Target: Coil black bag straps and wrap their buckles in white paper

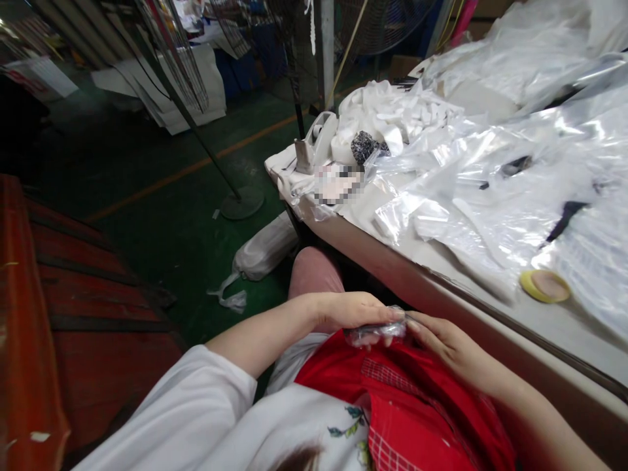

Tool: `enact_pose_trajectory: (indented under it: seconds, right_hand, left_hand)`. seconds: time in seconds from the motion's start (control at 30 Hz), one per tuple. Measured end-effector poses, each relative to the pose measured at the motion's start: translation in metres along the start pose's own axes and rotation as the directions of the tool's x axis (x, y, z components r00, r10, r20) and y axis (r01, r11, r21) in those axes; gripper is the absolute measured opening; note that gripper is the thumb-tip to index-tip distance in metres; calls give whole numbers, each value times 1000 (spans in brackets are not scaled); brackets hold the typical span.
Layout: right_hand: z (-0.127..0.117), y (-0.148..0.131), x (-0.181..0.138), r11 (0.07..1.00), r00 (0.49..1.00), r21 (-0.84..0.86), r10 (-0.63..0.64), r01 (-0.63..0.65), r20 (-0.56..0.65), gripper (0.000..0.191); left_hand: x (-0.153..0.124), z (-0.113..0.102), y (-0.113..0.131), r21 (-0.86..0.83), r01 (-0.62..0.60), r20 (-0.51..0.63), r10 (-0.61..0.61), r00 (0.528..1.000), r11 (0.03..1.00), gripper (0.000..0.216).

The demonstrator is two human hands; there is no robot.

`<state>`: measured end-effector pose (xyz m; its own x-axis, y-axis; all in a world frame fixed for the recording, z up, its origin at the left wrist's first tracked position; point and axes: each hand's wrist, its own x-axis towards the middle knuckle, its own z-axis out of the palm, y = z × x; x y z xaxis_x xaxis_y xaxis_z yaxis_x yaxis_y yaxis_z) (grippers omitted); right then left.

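Observation:
Above my lap, both hands meet at a small packet (375,335) in crinkled clear plastic, with something dark along its upper edge. My left hand (356,311) is closed round the packet, thumb on top and fingertips showing underneath. From the other side, my right hand (441,340) pinches the packet's right end between thumb and fingers. What is inside the plastic is too small to make out. A red apron (417,405) with checked trim lies beneath the hands.
To the right stands a table (363,239) heaped with clear plastic bags (471,170) and white strips (392,108). A yellow tape roll (544,286) lies near its front edge. A white bundle (267,248) rests on the floor; red boards (93,301) stand at left.

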<state>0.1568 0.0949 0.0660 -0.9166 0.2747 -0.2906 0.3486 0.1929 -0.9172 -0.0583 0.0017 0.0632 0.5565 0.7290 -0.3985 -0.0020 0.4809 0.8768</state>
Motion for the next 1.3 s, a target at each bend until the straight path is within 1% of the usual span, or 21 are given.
enact_pose_trajectory:
  seconds: [0.1,0.17,0.27,0.37,0.4,0.47,0.53,0.57,0.63,0.67,0.7,0.73,0.77,0.8,0.83,0.9,1.07,1.13,1.2,1.27,1.3]
  right_hand:
    - [0,8,2,1000,995,0,16,-16,-99,41]
    - [0,13,2,999,985,16,44,-42,-164,46]
    - [9,18,6,988,972,150,56,-22,-228,47]
    - [30,20,16,957,953,283,27,62,-301,49]
    - [37,21,20,951,940,297,25,82,-340,49]
    - [48,23,26,954,889,283,44,97,-455,48]
    - [52,25,28,961,835,259,64,96,-546,46]
    - [52,27,28,964,821,251,69,92,-567,45]
    - [48,31,25,970,806,226,65,87,-589,44]
    - [45,33,23,978,801,194,58,74,-596,44]
    - [41,35,21,988,795,144,49,48,-605,43]
    - [38,37,19,997,788,83,45,8,-614,41]
    - [35,38,18,999,784,18,46,-44,-619,39]
    - [33,38,16,994,783,-40,52,-97,-620,37]
    - [31,38,16,986,781,-83,61,-143,-621,37]
    - [32,36,16,980,774,-113,58,-165,-631,37]
    - [50,33,19,996,740,-81,-39,-21,-672,37]
    - [54,34,21,998,749,-57,-37,-2,-662,41]
    - [52,34,20,1000,772,-15,-18,11,-635,41]
    - [43,31,16,1000,812,14,-2,12,-584,37]
    - [37,28,12,1000,849,18,9,1,-529,35]
  left_hand:
    - [-3,-5,-1,-161,34,25,-30,999,986,62]
    - [-3,-9,-1,-241,19,36,-10,999,970,62]
    - [4,-10,-3,-409,-76,35,98,995,910,59]
    - [20,-4,-5,-601,-194,-20,229,973,776,57]
    - [25,-1,-6,-653,-229,-49,262,964,722,57]
    - [34,5,-8,-724,-285,-112,301,947,628,58]
    - [40,11,-10,-755,-315,-172,289,942,576,58]
    - [42,14,-11,-761,-311,-197,254,947,570,58]
    - [44,18,-13,-731,-321,-289,152,945,602,56]
    - [45,21,-15,-677,-366,-390,111,914,638,53]
    - [47,23,-16,-593,-425,-509,90,856,684,50]
    - [48,25,-17,-492,-478,-619,95,780,728,48]
    - [49,27,-18,-386,-513,-699,119,705,767,47]
    - [51,30,-18,-296,-525,-746,149,649,798,45]
    - [53,33,-19,-235,-517,-762,174,623,823,46]
    - [58,39,-18,-176,-505,-774,198,601,845,47]
    - [69,48,-11,-172,-635,-866,191,461,753,45]
    - [70,47,-11,-172,-656,-879,186,440,735,44]
    - [68,42,-13,-181,-647,-879,173,444,741,41]
    - [61,35,-14,-136,-609,-856,217,469,781,38]
    - [56,32,-14,-83,-568,-824,264,502,819,37]
